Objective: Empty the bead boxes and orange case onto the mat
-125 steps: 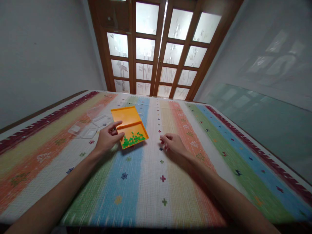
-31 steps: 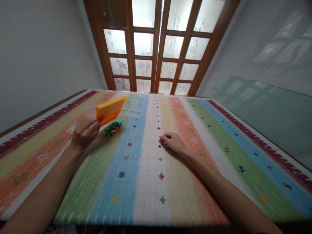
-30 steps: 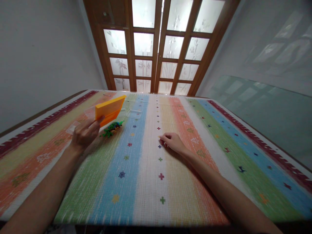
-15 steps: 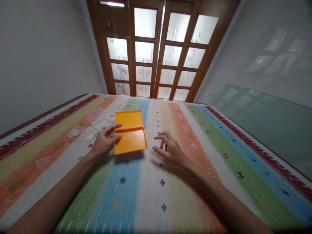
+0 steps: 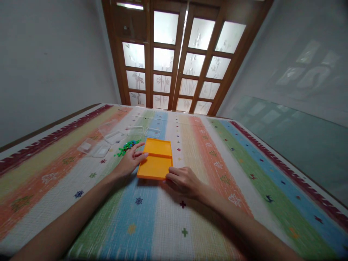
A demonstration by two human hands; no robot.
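Observation:
An orange hinged plastic case (image 5: 155, 166) lies opened out, its two shallow halves facing up, a little above the striped cloth. My left hand (image 5: 131, 159) grips its left edge near the hinge, thumb on top and fingers at the side. At the lower right corner, my right hand (image 5: 185, 180) is closed with thumb and fingers pinching the rim. No contents show inside either half. Just behind my left hand sits a pile of small green and blue pieces (image 5: 127, 147), partly covered by the fingers.
Several clear plastic boxes and lids stand to the left and behind, among them a clear box (image 5: 101, 151) and a clear lid (image 5: 153, 132). A striped tablecloth (image 5: 163, 224) covers the table. Wooden doors with glass panes rise beyond its far edge.
The orange case has moved right and toward me in my left hand, uncovering the green pile and clear boxes behind it. My right hand has closed on the case's corner.

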